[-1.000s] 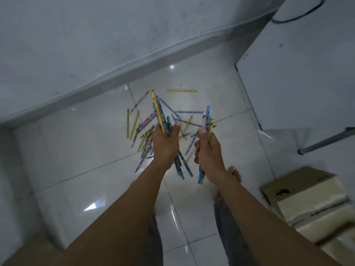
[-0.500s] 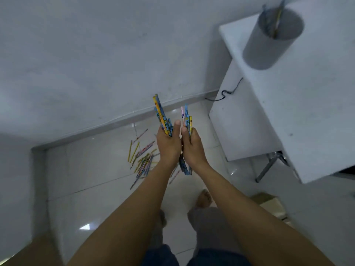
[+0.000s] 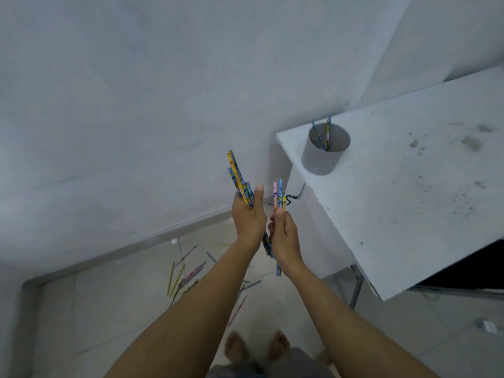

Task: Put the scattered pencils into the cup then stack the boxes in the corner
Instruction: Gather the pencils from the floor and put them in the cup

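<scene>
Pencils [image 3: 238, 178] have risen from the floor [image 3: 109, 309]: left hand [image 3: 249, 219] grips one bundle, right hand [image 3: 285, 233] a smaller one, both now near the cup [image 3: 324, 151] at the table [image 3: 409, 200] corner. Dropping them in looks next; more lie scattered below.

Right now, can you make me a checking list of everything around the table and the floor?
Surface: white table, with dark smudges on its top.
Job's things: grey cup near the table corner holds a few pencils; scattered pencils lie on the floor; boxes not in view.
Clutter: nothing seen.
Grippers: left hand grips a pencil bundle; right hand grips a smaller bundle.
Cables: black cable beside the table.
Surroundings: plain wall, tiled floor, bare feet.
</scene>
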